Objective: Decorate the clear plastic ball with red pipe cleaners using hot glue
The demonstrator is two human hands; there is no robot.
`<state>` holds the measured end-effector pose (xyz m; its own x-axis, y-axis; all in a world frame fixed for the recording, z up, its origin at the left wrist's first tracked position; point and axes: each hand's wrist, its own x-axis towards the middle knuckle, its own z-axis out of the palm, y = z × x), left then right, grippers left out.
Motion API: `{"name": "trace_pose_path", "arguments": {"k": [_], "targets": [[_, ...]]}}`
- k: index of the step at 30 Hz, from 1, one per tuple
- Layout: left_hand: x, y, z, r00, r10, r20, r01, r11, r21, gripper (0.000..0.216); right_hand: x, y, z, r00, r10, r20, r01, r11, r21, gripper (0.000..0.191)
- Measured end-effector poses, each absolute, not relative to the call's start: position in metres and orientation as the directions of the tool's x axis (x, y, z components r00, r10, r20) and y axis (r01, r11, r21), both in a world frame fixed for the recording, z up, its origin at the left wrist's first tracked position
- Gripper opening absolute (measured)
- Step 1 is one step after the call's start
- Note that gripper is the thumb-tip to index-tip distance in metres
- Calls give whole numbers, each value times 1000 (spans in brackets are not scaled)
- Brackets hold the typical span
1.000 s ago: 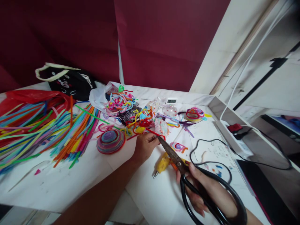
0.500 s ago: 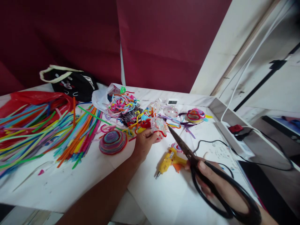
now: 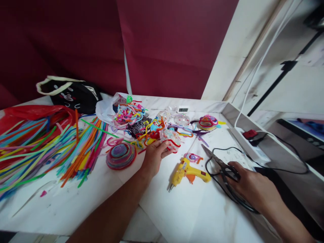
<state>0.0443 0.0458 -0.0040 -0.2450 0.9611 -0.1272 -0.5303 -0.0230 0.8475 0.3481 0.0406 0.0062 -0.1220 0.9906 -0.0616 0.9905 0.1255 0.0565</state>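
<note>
Between the thumb and fingers of my left hand point(image 3: 155, 156) is a clear plastic dome point(image 3: 170, 137) with coloured specks and a red pipe cleaner along its lower edge. My right hand point(image 3: 246, 182) is over the right side of the table, gripping the black handles of a pair of scissors point(image 3: 219, 163); the blades point up and left. A yellow glue gun point(image 3: 181, 172) lies between my hands, its nozzle toward me. Left of my left hand rests a dome coiled in coloured pipe cleaners point(image 3: 120, 155).
Bundles of pipe cleaners point(image 3: 86, 152) cover the left side. Behind my left hand lie tangled pipe cleaners point(image 3: 130, 114). Another coiled piece point(image 3: 208, 122) and a small digital clock point(image 3: 183, 109) are at the back. A power strip point(image 3: 250, 146) and black cable point(image 3: 227, 148) run along the right.
My right hand has moved right and away from the dome with the scissors, lowering them toward the table and uncovering the glue gun's handle. My left hand keeps holding the dome.
</note>
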Motion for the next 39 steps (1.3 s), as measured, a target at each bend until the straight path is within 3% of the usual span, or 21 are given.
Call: {"name": "trace_pose_path", "arguments": {"k": [3,6,8,10,11,13,16,25,32,39], "targets": [[45,45,-3,-237,963,-129,-521,-13,854,20,352,40,5,-159,985,-69,983,164,83,42],[47,45,-3,-241,963,-120,-494,-15,869,20,342,40,17,-278,956,93,959,270,87,33],[49,44,-1,-241,963,-118,-482,-14,876,20,323,42,30,-445,863,238,880,471,-64,32],[51,42,0,-236,964,-123,-478,-5,878,20,295,47,40,-567,738,367,694,667,-269,31],[52,41,1,-228,965,-126,-477,2,879,20,280,51,43,-599,673,434,604,735,-308,32],[54,40,2,-208,970,-128,-473,15,881,19,251,59,45,-677,548,491,469,836,-285,33],[56,39,4,-197,973,-121,-475,13,880,18,223,72,42,-738,466,489,406,884,-231,33],[56,37,3,-175,979,-106,-463,14,886,15,219,90,28,-758,356,546,376,923,-80,25],[56,37,3,-150,980,-133,-525,35,850,12,222,88,29,-804,329,495,417,905,77,27],[54,37,4,-137,975,-175,-584,63,809,16,221,84,32,-824,327,462,423,898,119,25]]}}
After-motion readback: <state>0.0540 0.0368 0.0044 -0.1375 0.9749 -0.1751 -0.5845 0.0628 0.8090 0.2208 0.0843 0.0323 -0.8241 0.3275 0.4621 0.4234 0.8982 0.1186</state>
